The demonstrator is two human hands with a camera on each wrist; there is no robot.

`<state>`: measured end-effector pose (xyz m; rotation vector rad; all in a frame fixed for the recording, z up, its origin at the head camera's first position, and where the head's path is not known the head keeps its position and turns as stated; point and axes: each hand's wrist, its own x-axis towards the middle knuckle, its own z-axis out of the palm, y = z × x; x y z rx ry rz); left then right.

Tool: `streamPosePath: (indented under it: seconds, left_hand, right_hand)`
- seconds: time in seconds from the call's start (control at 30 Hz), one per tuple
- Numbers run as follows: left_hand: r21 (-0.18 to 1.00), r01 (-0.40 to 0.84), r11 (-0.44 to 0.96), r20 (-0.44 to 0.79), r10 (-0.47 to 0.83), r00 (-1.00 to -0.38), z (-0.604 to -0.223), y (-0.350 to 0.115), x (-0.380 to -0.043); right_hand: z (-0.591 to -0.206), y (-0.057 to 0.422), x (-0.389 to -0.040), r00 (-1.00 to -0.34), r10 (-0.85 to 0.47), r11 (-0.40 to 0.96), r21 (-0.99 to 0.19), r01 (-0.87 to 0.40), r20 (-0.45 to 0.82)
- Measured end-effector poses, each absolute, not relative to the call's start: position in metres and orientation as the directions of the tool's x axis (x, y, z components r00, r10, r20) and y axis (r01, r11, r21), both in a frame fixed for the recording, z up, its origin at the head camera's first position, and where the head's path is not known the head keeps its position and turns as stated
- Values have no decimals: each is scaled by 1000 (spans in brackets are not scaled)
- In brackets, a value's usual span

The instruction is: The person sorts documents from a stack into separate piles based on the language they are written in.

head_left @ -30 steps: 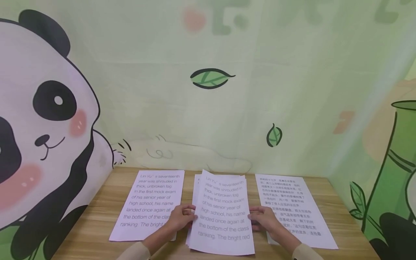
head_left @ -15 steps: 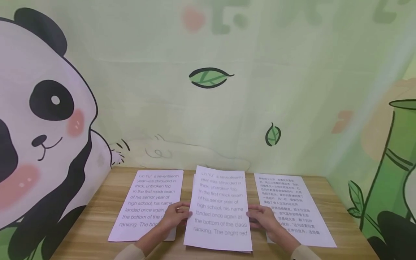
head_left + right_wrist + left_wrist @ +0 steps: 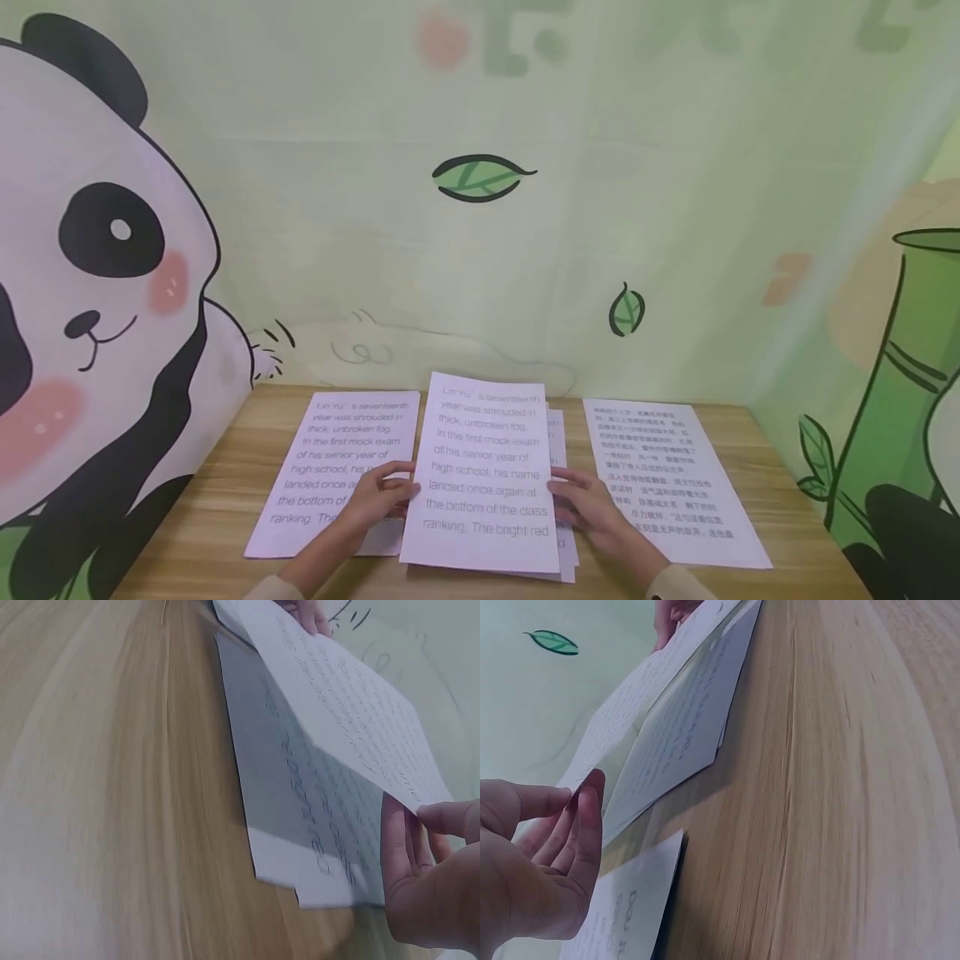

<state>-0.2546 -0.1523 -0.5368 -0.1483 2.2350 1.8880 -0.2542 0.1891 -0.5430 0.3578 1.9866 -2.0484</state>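
Both hands hold up a printed sheet of paper in English above the middle of the table. My left hand pinches its left edge between thumb and fingers, as the left wrist view shows with the left hand close up. On the opposite edge, my right hand pinches the paper the same way; in the right wrist view the right hand has its thumb on top. Below the raised sheet lies a middle paper stack, mostly hidden from the head view, its right side peeking out.
A left paper stack in English lies on the wooden table, partly behind the left forearm. To the right lies a sheet with Chinese text. Behind the table hangs a green backdrop with panda drawings.
The held sheet has moved left and a little up, both hands travelling with it. More of the middle stack's right side now shows, and the left hand covers more of the left stack.
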Motion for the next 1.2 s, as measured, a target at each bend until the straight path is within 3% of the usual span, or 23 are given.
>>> streamPosePath:
  seconds: [0.5, 0.97, 1.2]
  left_hand:
    - [939, -262, 221, -258, -47, -965, -523, -208, -249]
    - [916, -314, 248, -290, -132, -948, -527, -276, -240]
    - [886, -388, 253, -352, -178, -919, -539, -290, -237]
  right_hand:
    - [-537, 134, -258, -922, -199, -141, -921, 363, -333]
    - [-536, 61, -262, -924, -229, -145, -927, 345, -308]
    - [-542, 41, -261, -901, -208, -142, -900, 412, -380]
